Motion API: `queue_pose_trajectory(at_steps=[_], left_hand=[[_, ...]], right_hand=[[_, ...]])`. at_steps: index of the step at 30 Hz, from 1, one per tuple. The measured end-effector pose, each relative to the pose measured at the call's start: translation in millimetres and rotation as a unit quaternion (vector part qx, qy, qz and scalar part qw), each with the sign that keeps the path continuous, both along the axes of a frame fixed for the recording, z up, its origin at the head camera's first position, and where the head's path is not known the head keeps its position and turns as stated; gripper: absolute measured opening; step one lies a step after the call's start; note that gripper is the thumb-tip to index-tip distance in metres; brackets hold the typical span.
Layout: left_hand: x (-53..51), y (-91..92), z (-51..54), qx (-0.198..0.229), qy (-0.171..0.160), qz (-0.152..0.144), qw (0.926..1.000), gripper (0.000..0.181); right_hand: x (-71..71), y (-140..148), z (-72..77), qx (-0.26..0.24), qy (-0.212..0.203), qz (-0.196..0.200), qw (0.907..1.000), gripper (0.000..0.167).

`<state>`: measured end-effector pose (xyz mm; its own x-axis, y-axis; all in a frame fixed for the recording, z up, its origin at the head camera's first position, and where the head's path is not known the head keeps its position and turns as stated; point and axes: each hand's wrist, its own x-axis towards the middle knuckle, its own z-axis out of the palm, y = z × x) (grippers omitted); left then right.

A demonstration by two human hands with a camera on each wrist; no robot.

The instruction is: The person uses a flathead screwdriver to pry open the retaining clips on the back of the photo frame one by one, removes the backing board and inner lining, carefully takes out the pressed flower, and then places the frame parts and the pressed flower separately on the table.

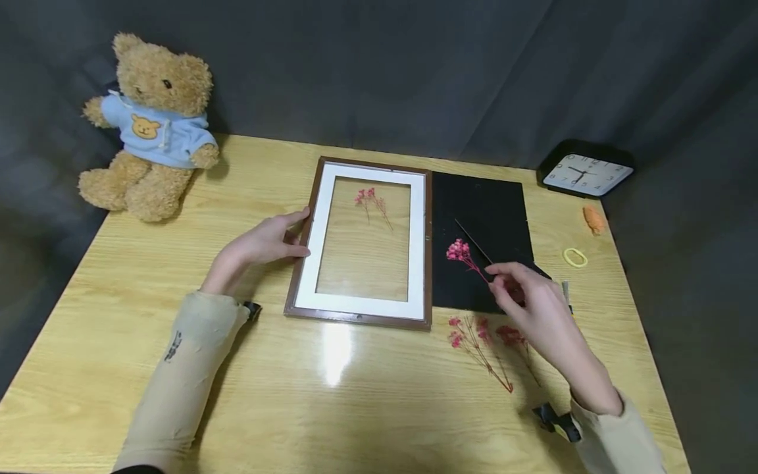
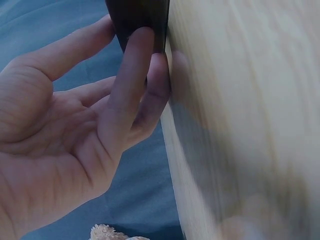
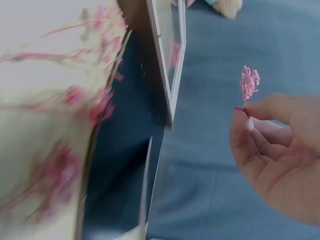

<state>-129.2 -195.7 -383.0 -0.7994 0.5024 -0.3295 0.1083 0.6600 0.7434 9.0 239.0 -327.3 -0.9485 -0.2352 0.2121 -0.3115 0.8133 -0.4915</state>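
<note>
At the left edge of the brown picture frame, my left hand touches the frame's side with thumb and fingertips. The left wrist view shows those fingers against the dark frame edge. Inside the frame is a white mat, with small pink dried flowers in its window. My right hand pinches the stem of a pink dried flower sprig between thumb and index finger, above the black backing board. Its flower head points away from the fingers.
More dried flower sprigs lie on the table in front of the board. A teddy bear sits back left. At right are a clock, an orange object, a yellow ring and a small tool partly hidden.
</note>
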Motion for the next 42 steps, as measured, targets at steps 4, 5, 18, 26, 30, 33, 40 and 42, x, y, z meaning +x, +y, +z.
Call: queue_pose_trajectory(at_steps=[4,5,18,26,30,33,40,42], left_hand=[[1.1,0.6,0.6,0.002,-0.001,-0.001,1.0,0.089],[0.7,1.5,0.5,0.003,0.0,-0.002,1.0,0.088],[2.4,-4.4,1.1,0.013,-0.008,0.004,0.9999,0.091],[1.6,-3.1,1.1,0.01,-0.008,0.005,0.9999,0.09],[0.3,-1.9,-0.5,0.006,-0.008,0.004,0.9999,0.09],[0.0,-1.5,-1.0,0.005,-0.006,0.002,1.0,0.089],[0.7,-1.5,-0.6,0.004,-0.007,0.003,1.0,0.089],[0.8,-1.8,-0.2,0.003,-0.006,0.004,1.0,0.089]], right_hand=[[27.2,26.7,-2.7,-0.004,-0.02,-0.04,0.999,0.017],[33.7,33.9,-3.7,-0.004,-0.025,-0.052,0.9984,0.016],[89.6,93.9,-32.7,0.055,-0.222,-0.121,0.9659,0.007],[97.9,108.7,-45.9,0.097,-0.25,-0.148,0.9518,0.014],[99.3,112.0,-53.0,0.103,-0.252,-0.151,0.9504,0.013],[98.7,112.6,-57.0,0.103,-0.251,-0.153,0.9502,0.009],[94.7,113.5,-54.9,0.117,-0.253,-0.152,0.9481,0.013],[92.8,112.6,-49.4,0.117,-0.247,-0.153,0.9498,0.016]])
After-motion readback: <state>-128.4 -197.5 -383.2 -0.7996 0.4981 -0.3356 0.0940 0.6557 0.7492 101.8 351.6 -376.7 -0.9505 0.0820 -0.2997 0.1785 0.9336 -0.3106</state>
